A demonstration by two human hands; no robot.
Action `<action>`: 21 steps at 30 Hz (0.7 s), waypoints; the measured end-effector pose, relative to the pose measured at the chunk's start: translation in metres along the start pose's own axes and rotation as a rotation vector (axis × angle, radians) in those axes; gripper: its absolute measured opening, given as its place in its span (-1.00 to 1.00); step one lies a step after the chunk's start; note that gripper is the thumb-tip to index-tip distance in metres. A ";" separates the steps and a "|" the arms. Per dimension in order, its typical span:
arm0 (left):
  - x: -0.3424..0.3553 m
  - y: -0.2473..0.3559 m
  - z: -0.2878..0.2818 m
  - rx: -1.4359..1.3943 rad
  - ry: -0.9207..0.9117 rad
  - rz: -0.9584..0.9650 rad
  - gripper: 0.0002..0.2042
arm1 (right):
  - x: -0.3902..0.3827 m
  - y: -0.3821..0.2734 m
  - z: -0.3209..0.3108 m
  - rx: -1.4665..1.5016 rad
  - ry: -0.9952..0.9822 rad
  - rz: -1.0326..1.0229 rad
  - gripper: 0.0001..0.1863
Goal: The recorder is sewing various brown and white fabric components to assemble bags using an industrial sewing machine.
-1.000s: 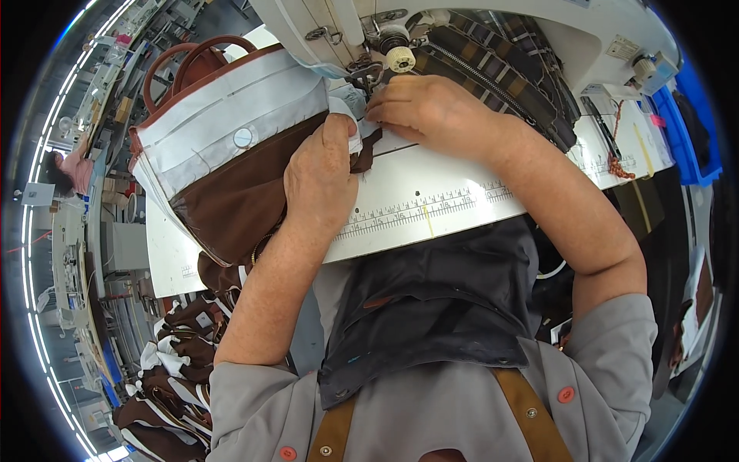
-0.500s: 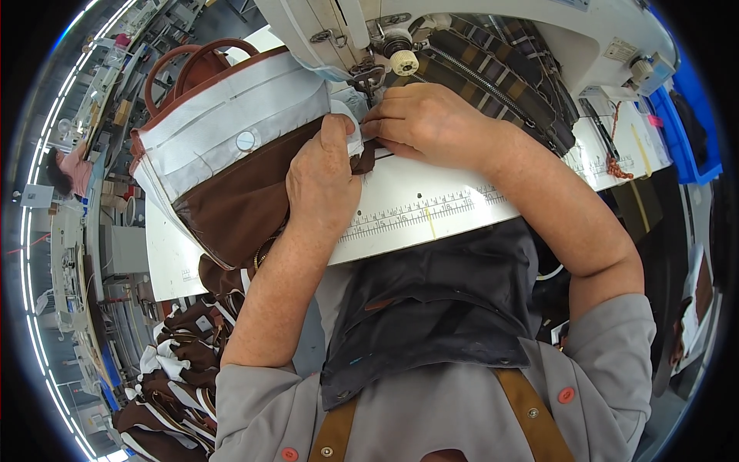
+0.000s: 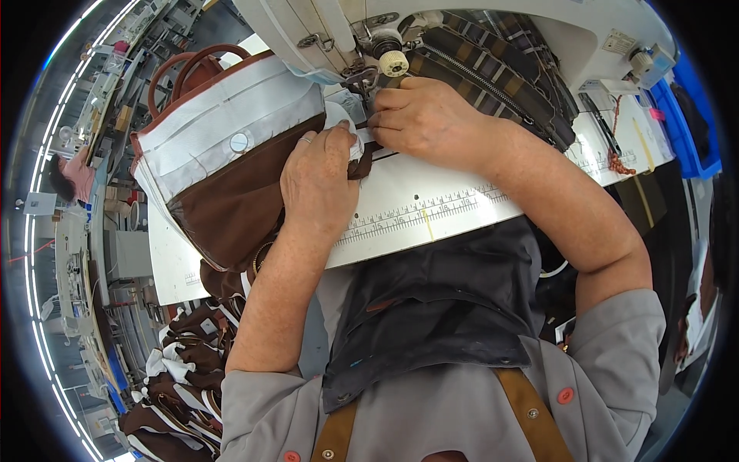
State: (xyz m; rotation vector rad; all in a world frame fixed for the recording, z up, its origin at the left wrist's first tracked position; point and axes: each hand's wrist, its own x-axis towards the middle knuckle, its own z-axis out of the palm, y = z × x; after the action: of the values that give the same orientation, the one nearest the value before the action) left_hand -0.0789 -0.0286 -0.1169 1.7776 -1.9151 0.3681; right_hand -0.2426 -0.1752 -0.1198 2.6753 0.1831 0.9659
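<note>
A partly sewn bag (image 3: 231, 123), turned to show its white backing and brown lining, lies on the white sewing table (image 3: 431, 189). Its reddish-brown handles loop out at the far left. My left hand (image 3: 322, 173) is closed on the bag's edge, pinching white and brown cloth. Close beside it my right hand (image 3: 427, 123) has its fingers bent together at the same edge, by the foot of the sewing machine (image 3: 366, 77). What lies under the right fingertips is mostly hidden.
Plaid cloth with a zipper (image 3: 477, 69) lies behind my right hand under the machine arm. Tweezers (image 3: 600, 123) rest at the right, before a blue bin (image 3: 685, 115). Brown-and-white bag pieces (image 3: 181, 377) hang piled at the lower left. Someone in pink (image 3: 75, 175) sits far left.
The left fingers have curled further over the bag's edge, and that hand has shifted slightly left. My right hand stays beside the machine foot, its fingers more bent.
</note>
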 end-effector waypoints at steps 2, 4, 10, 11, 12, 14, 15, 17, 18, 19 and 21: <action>-0.001 -0.002 -0.007 -0.010 -0.037 0.006 -0.64 | 0.003 -0.005 -0.001 -0.016 -0.016 0.004 -0.97; 0.000 -0.002 -0.014 -0.016 -0.115 0.069 -0.63 | 0.004 -0.008 -0.003 -0.026 -0.010 -0.003 -0.97; -0.002 -0.005 -0.010 -0.019 -0.112 0.083 -0.68 | 0.001 -0.011 -0.004 0.098 -0.114 0.050 -0.82; -0.002 -0.006 -0.008 -0.020 -0.111 0.081 -0.68 | 0.001 -0.011 -0.005 0.099 -0.115 0.048 -0.82; -0.002 -0.007 -0.006 -0.031 -0.084 0.069 -0.66 | 0.001 -0.011 -0.008 0.131 -0.137 0.074 -0.82; 0.000 -0.008 -0.003 -0.043 -0.056 0.051 -0.63 | 0.000 -0.009 -0.009 0.167 -0.162 0.095 -0.81; 0.005 -0.008 -0.003 -0.033 -0.073 0.054 -0.63 | -0.001 -0.006 -0.007 0.149 -0.115 0.105 -0.83; 0.012 -0.010 0.001 -0.027 -0.093 0.057 -0.63 | -0.004 -0.002 -0.005 0.131 -0.071 0.118 -0.85; 0.016 -0.011 0.004 -0.028 -0.095 0.049 -0.63 | -0.005 0.000 -0.004 0.128 -0.082 0.147 -0.83; 0.019 -0.012 0.006 -0.028 -0.098 0.041 -0.63 | -0.006 0.001 -0.003 0.125 -0.091 0.176 -0.80; 0.021 -0.014 0.009 -0.042 -0.088 0.051 -0.63 | -0.006 0.002 -0.003 0.118 -0.108 0.198 -0.80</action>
State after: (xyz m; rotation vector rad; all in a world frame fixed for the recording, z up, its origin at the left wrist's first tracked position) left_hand -0.0669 -0.0527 -0.1153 1.7472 -2.0168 0.2700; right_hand -0.2496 -0.1776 -0.1207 2.8881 -0.0509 0.8882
